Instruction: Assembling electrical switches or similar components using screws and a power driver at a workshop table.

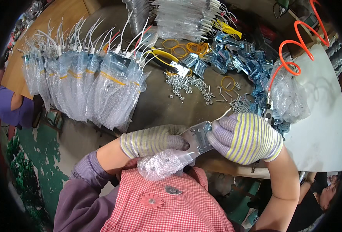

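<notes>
Both my hands wear striped knit gloves and meet in front of my chest at the table's near edge. My left hand [154, 140] is closed on the left end of a flat metal plate [205, 142] with slots and a blue-silver bracket on it. At the plate's right end, my right hand [248, 138] is closed, fingertips pressed to the bracket. A short white wire [223, 115] sticks out beside those fingertips. Below the left hand, a bubble-wrap bag [161, 165] hangs at the plate's lower end. The fingers hide part of the plate.
Bubble-wrapped parts [111, 91] with white wires stand in a row on the left. Loose nuts [183, 83], screws [240, 105] and a pile of blue-silver brackets [236, 54] lie ahead. An orange coiled air hose [281, 48] hangs right, near a clear plastic bag [290, 96].
</notes>
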Available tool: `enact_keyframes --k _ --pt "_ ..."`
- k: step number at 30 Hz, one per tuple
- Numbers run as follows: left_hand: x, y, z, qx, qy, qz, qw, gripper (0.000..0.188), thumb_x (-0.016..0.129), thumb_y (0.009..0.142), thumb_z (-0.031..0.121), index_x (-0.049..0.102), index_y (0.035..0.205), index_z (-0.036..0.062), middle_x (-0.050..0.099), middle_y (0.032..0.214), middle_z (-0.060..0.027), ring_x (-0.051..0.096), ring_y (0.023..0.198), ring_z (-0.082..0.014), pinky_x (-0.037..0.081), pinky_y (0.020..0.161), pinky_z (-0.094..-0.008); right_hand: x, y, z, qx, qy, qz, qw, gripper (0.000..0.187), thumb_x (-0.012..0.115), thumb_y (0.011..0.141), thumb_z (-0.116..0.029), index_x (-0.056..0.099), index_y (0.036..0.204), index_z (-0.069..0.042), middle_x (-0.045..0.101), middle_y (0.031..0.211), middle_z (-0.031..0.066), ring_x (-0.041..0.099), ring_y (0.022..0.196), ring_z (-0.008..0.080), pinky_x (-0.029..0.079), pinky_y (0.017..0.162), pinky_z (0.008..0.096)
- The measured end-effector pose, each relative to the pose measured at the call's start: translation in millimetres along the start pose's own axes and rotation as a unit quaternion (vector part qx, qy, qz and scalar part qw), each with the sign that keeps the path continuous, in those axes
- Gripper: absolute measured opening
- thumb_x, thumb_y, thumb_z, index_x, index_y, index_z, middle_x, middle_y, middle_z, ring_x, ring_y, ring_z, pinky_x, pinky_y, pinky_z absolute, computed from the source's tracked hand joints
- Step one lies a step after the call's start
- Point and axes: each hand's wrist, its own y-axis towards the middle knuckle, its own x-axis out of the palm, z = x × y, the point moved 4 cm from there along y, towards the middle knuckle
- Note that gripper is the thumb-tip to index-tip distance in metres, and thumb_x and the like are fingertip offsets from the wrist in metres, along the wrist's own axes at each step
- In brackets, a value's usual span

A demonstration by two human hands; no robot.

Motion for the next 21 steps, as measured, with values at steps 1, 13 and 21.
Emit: enact_keyframes --k 1,13,21 --pt "-1 1 -4 0.013 -0.007 -0.024 1.000 0.040 0.070 0.084 0.030 0.063 0.109 -0.0012 0.069 0.094 -0.0139 0.070 0.082 -0.0222 0.060 0.072 -0.0343 -1 0 -1 -0.012 0.018 -0.003 1.000 0.028 0.056 0.079 -0.023 0.064 0.092 0.000 0.063 0.088 0.0107 0.064 0.078 0.0232 0.053 0.064 0.0331" --pt "-4 10 -24 -0.072 -0.042 -0.047 0.995 0.056 0.059 0.094 0.048 0.062 0.120 -0.0012 0.069 0.106 -0.0118 0.069 0.092 -0.0175 0.057 0.079 -0.0298 -2 -5 -9 -0.023 0.061 -0.021 0.998 0.033 0.058 0.077 -0.023 0.062 0.094 0.005 0.063 0.092 0.0200 0.066 0.079 0.0319 0.055 0.069 0.0381" --pt "-6 11 -13 0.025 0.044 0.013 0.999 0.037 0.054 0.097 0.039 0.066 0.111 0.0067 0.071 0.084 -0.0074 0.068 0.080 -0.0148 0.053 0.071 -0.0321 9 -3 -12 0.008 0.118 -0.016 0.993 0.036 0.058 0.078 -0.022 0.062 0.099 0.007 0.063 0.092 0.0201 0.065 0.077 0.0330 0.055 0.069 0.0398"
